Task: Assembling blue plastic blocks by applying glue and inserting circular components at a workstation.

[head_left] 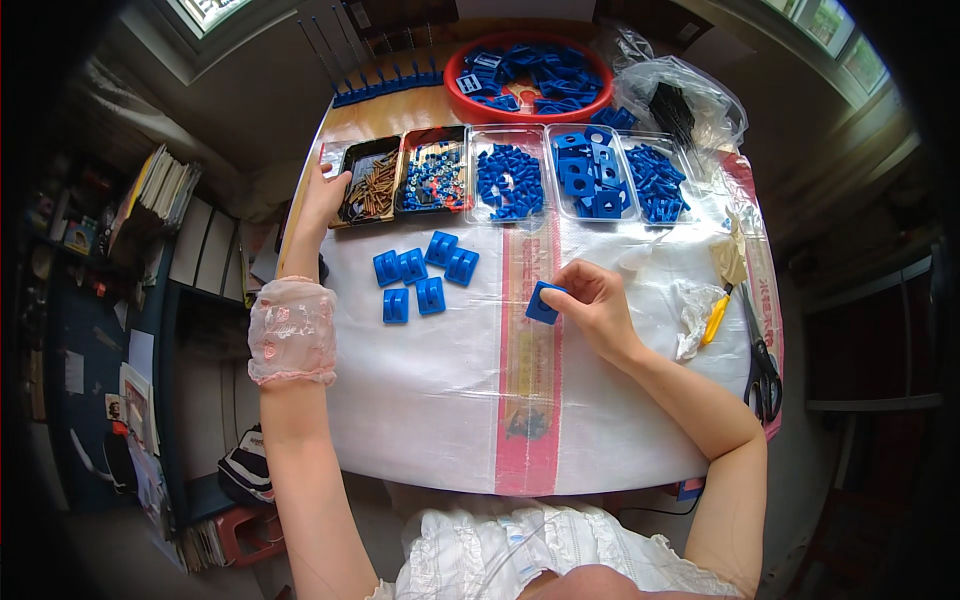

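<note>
left hand (322, 196) grip spread at screw tray (369, 182) edge | right hand (592, 302) grip pinching blue block (543, 302) over bare sheet (420, 400)

The small square blue plastic block (543, 302) pinched in the right hand (592, 305) looks smooth and faintly glossy, like the six blue plastic blocks (423, 271) lying near the desk's left edge. The white woven plastic sheet (430, 390) covering the desk has a slight sheen. The black tray of brown metal screws (371, 187) under the left hand (322, 200) looks dull. The sheer pink lace cuff (292, 330) is soft cloth. The clear plastic trays (510, 180) shine.
</note>
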Demonstrator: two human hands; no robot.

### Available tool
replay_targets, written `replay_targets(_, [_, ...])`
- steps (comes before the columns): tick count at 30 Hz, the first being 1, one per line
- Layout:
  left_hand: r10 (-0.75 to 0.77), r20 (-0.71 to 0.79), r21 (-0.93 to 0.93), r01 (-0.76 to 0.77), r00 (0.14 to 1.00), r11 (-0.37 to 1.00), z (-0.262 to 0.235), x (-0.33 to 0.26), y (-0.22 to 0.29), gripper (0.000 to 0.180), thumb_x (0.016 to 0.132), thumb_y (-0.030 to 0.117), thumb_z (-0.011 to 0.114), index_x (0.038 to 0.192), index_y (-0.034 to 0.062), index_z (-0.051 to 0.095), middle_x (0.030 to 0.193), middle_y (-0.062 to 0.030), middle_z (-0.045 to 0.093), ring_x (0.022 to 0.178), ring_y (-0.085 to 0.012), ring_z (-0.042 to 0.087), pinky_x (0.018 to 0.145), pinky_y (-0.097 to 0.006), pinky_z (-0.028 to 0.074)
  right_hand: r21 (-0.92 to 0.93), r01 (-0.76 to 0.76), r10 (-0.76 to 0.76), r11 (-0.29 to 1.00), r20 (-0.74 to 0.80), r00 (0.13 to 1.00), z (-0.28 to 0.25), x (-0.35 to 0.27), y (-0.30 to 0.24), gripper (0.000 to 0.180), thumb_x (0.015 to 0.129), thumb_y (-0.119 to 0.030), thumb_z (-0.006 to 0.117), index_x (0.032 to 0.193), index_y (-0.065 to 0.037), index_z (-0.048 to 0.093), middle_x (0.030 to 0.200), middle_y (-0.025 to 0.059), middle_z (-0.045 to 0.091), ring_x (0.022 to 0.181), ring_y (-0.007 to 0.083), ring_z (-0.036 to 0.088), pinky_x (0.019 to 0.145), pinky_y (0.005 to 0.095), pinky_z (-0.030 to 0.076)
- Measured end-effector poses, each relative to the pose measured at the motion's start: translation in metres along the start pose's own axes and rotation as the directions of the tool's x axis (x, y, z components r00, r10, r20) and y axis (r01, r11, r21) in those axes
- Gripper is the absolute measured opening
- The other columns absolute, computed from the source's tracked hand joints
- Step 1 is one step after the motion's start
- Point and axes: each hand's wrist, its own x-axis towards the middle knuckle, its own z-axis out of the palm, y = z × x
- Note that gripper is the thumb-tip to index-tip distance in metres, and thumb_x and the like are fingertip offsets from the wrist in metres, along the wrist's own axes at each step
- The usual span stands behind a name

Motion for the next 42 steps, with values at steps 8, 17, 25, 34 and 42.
replay_targets(8, [0.005,-0.023,-0.023,-0.006,1.0,1.0,-0.026,-0.004,0.008,0.051,0.095,0.025,0.061,0.136,-0.001,0.045,0.109,-0.0112,0.062,0.093,-0.0105,0.059,0.071,-0.02,0.046,-0.001,0.007,-0.007,1.0,0.005,1.0,0.002,0.002,0.001,0.01,0.088,-0.007,0.072,0.089,0.0,0.065,0.08,0.0024,0.069,0.072,0.0044,0.063,0.066,0.0195,0.05])
replay_targets(17, [0.199,-0.221,-0.107,-0.226,0.955,0.968,-0.057,-0.038,0.056,0.042,0.097,0.015,0.059,0.136,0.0031,0.05,0.125,-0.0118,0.062,0.109,-0.0185,0.061,0.093,-0.029,0.048,-0.032,-0.002,0.002,0.999,-0.007,1.0,0.002,0.001,-0.001,0.01,0.088,-0.007,0.072,0.088,0.0,0.065,0.08,0.0026,0.069,0.072,0.0046,0.063,0.065,0.0196,0.05])
replay_targets(25, [0.389,0.275,-0.32,-0.298,0.879,0.899,0.013,-0.213,0.1,0.022,0.095,0.008,0.06,0.116,0.0038,0.066,0.106,-0.0068,0.068,0.1,-0.0128,0.063,0.083,-0.027,0.051,-0.02,-0.009,0.009,1.0,-0.002,1.0,0.001,0.001,0.0,0.01,0.088,-0.007,0.072,0.088,0.0,0.064,0.081,0.0034,0.069,0.073,0.0057,0.063,0.067,0.0207,0.051])
replay_targets(34, [0.286,0.557,-0.444,-0.011,0.78,0.896,0.069,-0.292,0.111,0.05,0.095,0.004,0.06,0.141,0.0012,0.04,0.132,-0.0122,0.052,0.111,-0.016,0.058,0.088,-0.028,0.053,-0.005,0.001,-0.001,1.0,-0.017,1.0,0.002,0.002,-0.001,0.011,0.087,-0.008,0.072,0.088,0.0,0.065,0.082,0.0032,0.068,0.074,0.0055,0.062,0.067,0.021,0.051])
replay_targets(42, [0.257,0.63,-0.618,0.273,0.733,0.737,0.12,-0.288,0.094,0.043,0.102,0.01,0.05,0.141,-0.0021,0.036,0.127,-0.0161,0.054,0.111,-0.0193,0.062,0.092,-0.031,0.055,0.011,-0.011,0.011,1.0,-0.019,1.0,0.002,0.003,-0.002,0.011,0.087,-0.008,0.072,0.091,0.0,0.066,0.083,0.0041,0.07,0.074,0.0059,0.063,0.066,0.0208,0.051])
